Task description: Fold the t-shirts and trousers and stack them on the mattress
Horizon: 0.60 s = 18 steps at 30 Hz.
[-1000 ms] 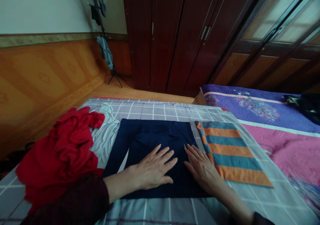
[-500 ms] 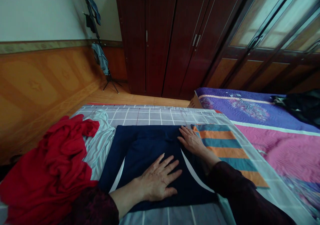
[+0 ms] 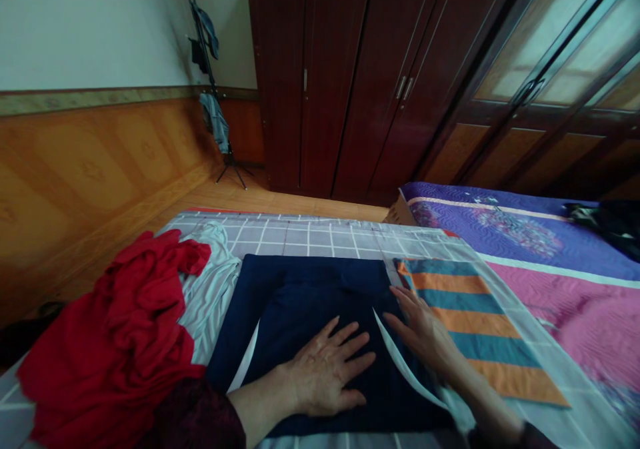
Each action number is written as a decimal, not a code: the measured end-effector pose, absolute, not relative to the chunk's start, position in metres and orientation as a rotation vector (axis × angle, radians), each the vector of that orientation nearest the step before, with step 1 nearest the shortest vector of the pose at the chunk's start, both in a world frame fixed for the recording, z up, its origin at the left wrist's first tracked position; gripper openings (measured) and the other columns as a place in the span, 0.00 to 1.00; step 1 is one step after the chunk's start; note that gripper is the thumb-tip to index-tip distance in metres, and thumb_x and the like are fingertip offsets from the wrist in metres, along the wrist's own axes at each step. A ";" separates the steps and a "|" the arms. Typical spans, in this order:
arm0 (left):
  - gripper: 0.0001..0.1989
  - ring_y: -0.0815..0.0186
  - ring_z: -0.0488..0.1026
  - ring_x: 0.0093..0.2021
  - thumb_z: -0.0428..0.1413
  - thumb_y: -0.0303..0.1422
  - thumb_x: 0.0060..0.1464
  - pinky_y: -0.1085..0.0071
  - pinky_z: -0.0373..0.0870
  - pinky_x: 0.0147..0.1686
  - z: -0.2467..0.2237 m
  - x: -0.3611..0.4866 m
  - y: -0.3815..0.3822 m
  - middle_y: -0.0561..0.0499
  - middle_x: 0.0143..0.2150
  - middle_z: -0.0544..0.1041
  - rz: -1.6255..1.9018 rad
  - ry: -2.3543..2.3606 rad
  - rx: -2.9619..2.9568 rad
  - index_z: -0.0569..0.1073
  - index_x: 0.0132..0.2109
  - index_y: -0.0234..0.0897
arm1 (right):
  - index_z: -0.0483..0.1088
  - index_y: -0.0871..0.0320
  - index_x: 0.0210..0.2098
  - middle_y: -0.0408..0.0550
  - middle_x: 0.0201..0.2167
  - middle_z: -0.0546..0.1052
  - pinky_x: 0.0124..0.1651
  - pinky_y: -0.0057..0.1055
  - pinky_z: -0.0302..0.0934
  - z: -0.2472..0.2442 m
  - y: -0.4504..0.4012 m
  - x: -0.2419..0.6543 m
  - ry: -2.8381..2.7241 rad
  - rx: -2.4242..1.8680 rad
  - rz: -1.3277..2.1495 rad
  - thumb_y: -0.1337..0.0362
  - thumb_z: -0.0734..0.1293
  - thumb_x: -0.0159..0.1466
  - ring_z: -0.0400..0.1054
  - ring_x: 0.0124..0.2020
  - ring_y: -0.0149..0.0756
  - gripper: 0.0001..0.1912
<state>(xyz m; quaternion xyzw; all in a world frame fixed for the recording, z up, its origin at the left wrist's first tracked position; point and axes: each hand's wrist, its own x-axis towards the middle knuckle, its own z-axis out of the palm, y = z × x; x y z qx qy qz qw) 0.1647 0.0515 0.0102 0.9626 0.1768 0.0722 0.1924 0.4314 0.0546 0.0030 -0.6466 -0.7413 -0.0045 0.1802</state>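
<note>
Navy-blue folded cloth garment with curved white stripes (image 3: 310, 309) lies flat on a grey checked sheet (image 3: 320, 239), its long axis unclear. The nearer left hand (image 3: 330, 372) rests on it, open, fingers spread; the right hand (image 3: 423, 328), also open, is over its right edge, contact unclear. Orange-and-teal striped folded cloth (image 3: 475, 319) lies just right; crumpled red cloth (image 3: 120, 329) and pale cloth (image 3: 213, 296) crowd the left.

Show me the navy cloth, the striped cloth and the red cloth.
Navy cloth (image 3: 315, 306), head view: plain fabric near its middle.
Striped cloth (image 3: 477, 322), head view: its middle orange stripe.
Red cloth (image 3: 123, 329), head view: middle of the heap.
</note>
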 end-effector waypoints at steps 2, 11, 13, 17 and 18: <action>0.31 0.55 0.40 0.69 0.44 0.49 0.62 0.46 0.41 0.64 0.010 0.164 0.052 0.46 0.69 0.50 0.214 0.491 2.705 0.52 0.67 0.41 | 0.61 0.59 0.58 0.58 0.55 0.70 0.55 0.42 0.63 -0.002 0.019 0.434 -2.058 -1.851 0.003 0.52 0.59 0.64 0.65 0.56 0.46 0.27; 0.30 0.57 0.39 0.70 0.40 0.50 0.63 0.50 0.40 0.65 0.020 0.162 0.051 0.46 0.69 0.51 0.215 0.496 2.680 0.54 0.66 0.39 | 0.66 0.59 0.52 0.58 0.47 0.74 0.42 0.43 0.69 -0.022 -0.035 0.429 -1.886 -2.153 0.030 0.44 0.63 0.57 0.73 0.44 0.50 0.31; 0.30 0.57 0.39 0.70 0.41 0.49 0.63 0.50 0.40 0.65 0.019 0.161 0.051 0.45 0.69 0.51 0.217 0.496 2.679 0.54 0.66 0.38 | 0.67 0.58 0.48 0.57 0.42 0.76 0.40 0.43 0.68 -0.016 -0.028 0.425 -1.851 -2.241 0.118 0.44 0.63 0.56 0.74 0.40 0.51 0.29; 0.30 0.56 0.40 0.69 0.42 0.48 0.63 0.49 0.42 0.65 0.018 0.160 0.051 0.43 0.68 0.53 0.242 0.494 2.673 0.55 0.66 0.37 | 0.68 0.55 0.37 0.49 0.28 0.77 0.32 0.38 0.63 -0.004 -0.014 0.420 -1.776 -2.358 0.350 0.45 0.63 0.55 0.74 0.31 0.48 0.21; 0.30 0.56 0.41 0.69 0.42 0.48 0.63 0.49 0.42 0.65 0.017 0.160 0.051 0.43 0.68 0.53 0.247 0.494 2.674 0.55 0.66 0.37 | 0.67 0.55 0.33 0.47 0.26 0.76 0.30 0.36 0.62 -0.002 -0.012 0.420 -1.768 -2.353 0.434 0.46 0.63 0.55 0.73 0.30 0.46 0.18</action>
